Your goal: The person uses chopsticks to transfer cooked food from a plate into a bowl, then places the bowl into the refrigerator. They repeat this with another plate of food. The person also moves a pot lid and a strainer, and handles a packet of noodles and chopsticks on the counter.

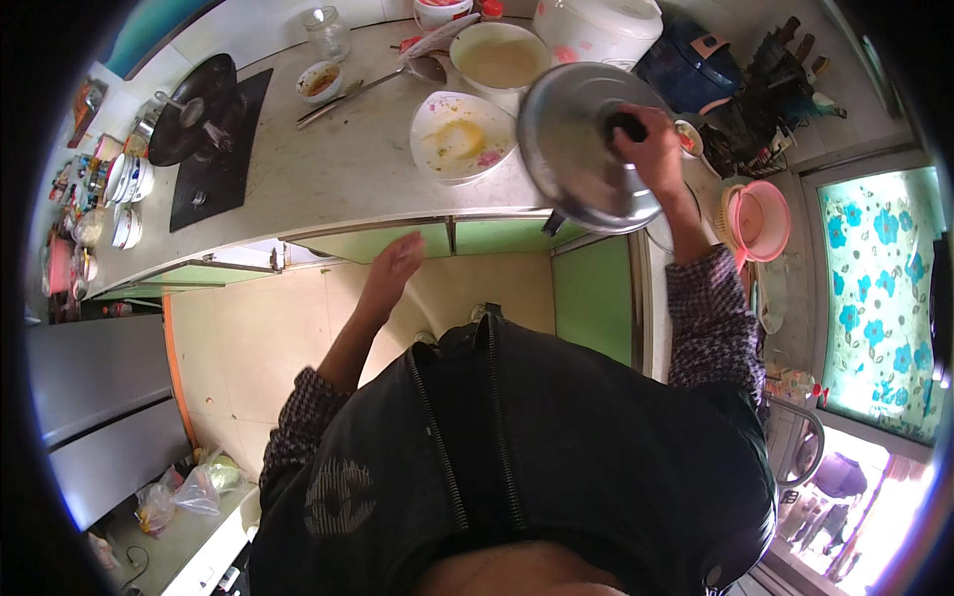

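My right hand [654, 153] is closed around the black knob of a round metal pot lid [566, 127]. The lid is tilted above the right part of the counter and hides most of what lies under it; a short dark handle [552, 223] sticks out below its edge. My left hand [399, 262] is held in front of the cabinet doors, slightly blurred, with nothing visible in it. Left of the lid sits a white flower-patterned bowl [428, 164] with yellow residue inside. Behind it stands a wider bowl [492, 90] with pale contents.
A wok [168, 141] sits on a black cooktop [223, 179] at the left. A steel ladle [426, 70], a small sauce-stained bowl [320, 93] and a glass jar [328, 33] are on the counter [358, 171]. A white rice cooker [596, 30], a knife rack [782, 82] and pink basket [779, 223] line the right.
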